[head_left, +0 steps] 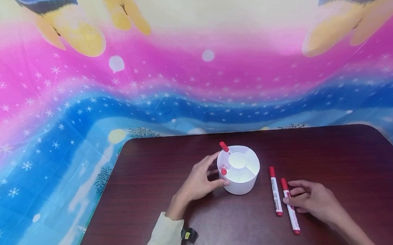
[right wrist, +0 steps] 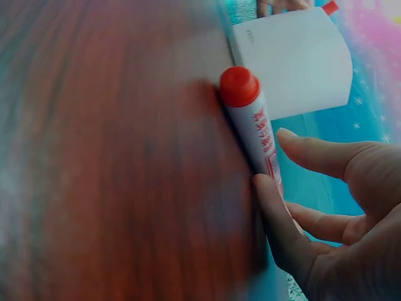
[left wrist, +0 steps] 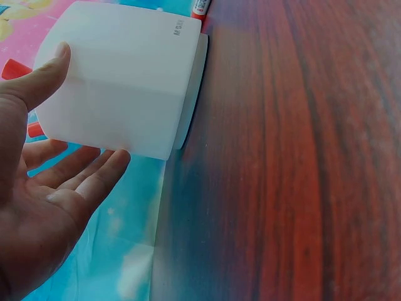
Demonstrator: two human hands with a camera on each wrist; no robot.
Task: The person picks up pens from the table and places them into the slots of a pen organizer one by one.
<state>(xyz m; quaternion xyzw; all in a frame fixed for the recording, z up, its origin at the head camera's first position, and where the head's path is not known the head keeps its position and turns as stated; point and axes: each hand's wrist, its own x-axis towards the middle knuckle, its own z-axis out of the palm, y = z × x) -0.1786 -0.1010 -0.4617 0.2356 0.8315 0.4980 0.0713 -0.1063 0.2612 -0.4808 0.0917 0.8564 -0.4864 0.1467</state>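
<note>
The picture from the head is bright and mostly clear. The cloth (head_left: pixel 242 113) is palest and brightest near the top. The table (head_left: pixel 137 198) is darker, with a soft shiny patch by the middle of its front edge. The white pot (head_left: pixel 240 188) glows inside. In the left wrist picture, one part of the pot's side looks greyer, and the wood lines bend. The right wrist picture is dimmer; the table looks smeary with bluish shine, and a dark shadow hugs the marker (right wrist: pixel 250 125), whose writing is fuzzy.
</note>
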